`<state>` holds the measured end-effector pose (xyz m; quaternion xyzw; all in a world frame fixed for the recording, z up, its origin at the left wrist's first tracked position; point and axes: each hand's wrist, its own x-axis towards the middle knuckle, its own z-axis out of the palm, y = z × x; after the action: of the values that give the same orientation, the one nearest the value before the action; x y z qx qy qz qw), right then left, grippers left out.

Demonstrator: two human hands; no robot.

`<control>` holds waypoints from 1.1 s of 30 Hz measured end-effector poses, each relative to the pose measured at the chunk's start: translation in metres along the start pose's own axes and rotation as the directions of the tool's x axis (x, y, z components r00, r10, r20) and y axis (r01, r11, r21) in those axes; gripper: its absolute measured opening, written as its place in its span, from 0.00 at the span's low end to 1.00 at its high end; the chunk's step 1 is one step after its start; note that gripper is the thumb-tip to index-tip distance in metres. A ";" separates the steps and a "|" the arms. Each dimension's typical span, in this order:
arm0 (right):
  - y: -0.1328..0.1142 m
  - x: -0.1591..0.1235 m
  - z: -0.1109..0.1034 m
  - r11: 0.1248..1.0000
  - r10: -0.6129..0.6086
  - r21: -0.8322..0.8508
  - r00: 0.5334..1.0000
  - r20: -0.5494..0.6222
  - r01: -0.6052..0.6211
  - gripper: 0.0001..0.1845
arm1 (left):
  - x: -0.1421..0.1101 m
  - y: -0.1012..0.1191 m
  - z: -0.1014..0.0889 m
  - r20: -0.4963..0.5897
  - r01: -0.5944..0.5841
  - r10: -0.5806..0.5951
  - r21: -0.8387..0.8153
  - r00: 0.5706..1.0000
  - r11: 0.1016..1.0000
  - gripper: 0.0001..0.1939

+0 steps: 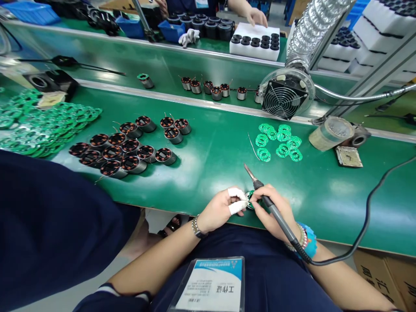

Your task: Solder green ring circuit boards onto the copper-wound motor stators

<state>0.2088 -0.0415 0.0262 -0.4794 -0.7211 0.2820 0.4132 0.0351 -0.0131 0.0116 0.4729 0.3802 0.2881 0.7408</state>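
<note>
At the bench's front edge, a small green circuit board (250,200) is mostly covered by fingers; whether a motor coil sits under it is hidden. My left hand (218,209), with white tape on two fingers, grips it from the left side. A soldering iron (276,213) lies across my right hand (274,203), held in it with the tip pointing up and left, apart from the board. The right thumb and index finger pinch at the board's right side. Further back lie several loose ring-shaped green boards (283,133), with a thin solder wire (251,145) beside them.
Copper-wound stators (130,145) stand in a group at left, and more (216,92) on the ledge. A heap of green boards (48,123) lies far left. A fume fan (284,99) hangs above, near a solder spool (331,132). Another person's hand (256,17) is across the bench.
</note>
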 end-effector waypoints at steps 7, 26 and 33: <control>-0.006 -0.005 -0.032 0.997 -0.071 -0.038 0.997 0.016 0.071 0.09 | -0.001 0.000 -0.006 -0.006 0.073 -0.073 -0.003 0.997 0.997 0.09; -0.018 -0.009 -0.051 0.987 -0.159 0.010 0.968 0.192 0.160 0.12 | 0.002 0.001 -0.005 -0.033 0.067 -0.066 0.022 0.997 0.998 0.06; -0.021 -0.009 -0.058 0.989 -0.147 0.011 0.978 0.149 0.147 0.13 | 0.002 -0.002 -0.005 -0.038 0.078 -0.077 0.037 0.996 0.996 0.07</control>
<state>0.2511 -0.0576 0.0693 -0.4024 -0.7834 0.2858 0.3776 0.0319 -0.0098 0.0082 0.4665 0.4172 0.2604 0.7352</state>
